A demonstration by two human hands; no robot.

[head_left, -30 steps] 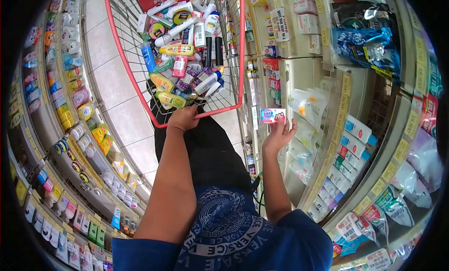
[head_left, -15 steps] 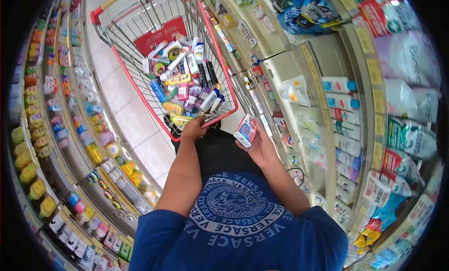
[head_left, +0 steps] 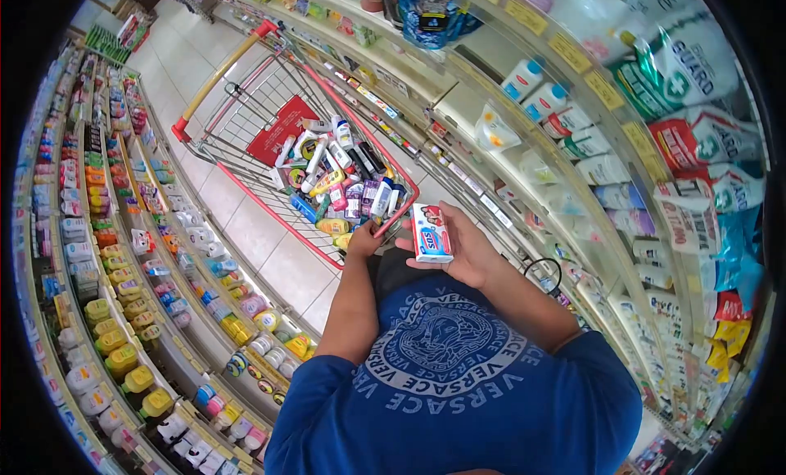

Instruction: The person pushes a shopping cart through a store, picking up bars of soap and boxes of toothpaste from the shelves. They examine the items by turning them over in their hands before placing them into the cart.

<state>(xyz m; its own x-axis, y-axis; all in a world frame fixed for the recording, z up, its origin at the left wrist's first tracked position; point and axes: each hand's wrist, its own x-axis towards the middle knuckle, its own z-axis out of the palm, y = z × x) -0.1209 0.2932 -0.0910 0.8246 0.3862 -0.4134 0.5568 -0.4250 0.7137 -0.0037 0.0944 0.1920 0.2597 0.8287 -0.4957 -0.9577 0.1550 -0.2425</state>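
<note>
Whereas a second ago the small carton (head_left: 431, 233) was held up on raised fingertips toward the right-hand shelves (head_left: 589, 147), and half a second ago it was tilted low by the trolley's corner, it now lies face up, in front of the chest. It sits just beside the near corner of the shopping trolley (head_left: 237, 123). The view has also swung, so more of the tiled aisle floor (head_left: 196, 49) shows.

The right hand (head_left: 468, 258) is turned palm up, elbow bent, its fingers (head_left: 403, 244) curled round the carton's edges and grasping it. The left hand (head_left: 364, 231) reaches straight forward, fingers clenched over the trolley's red rim at its near end, close to the carton.

The wire trolley is heaped with bottles, tubes and small packs, among them a yellow bottle (head_left: 326, 183), with a red placard (head_left: 282, 131) at the far end. The left-hand shelves (head_left: 123, 311) carry rows of small bottles and jars.
</note>
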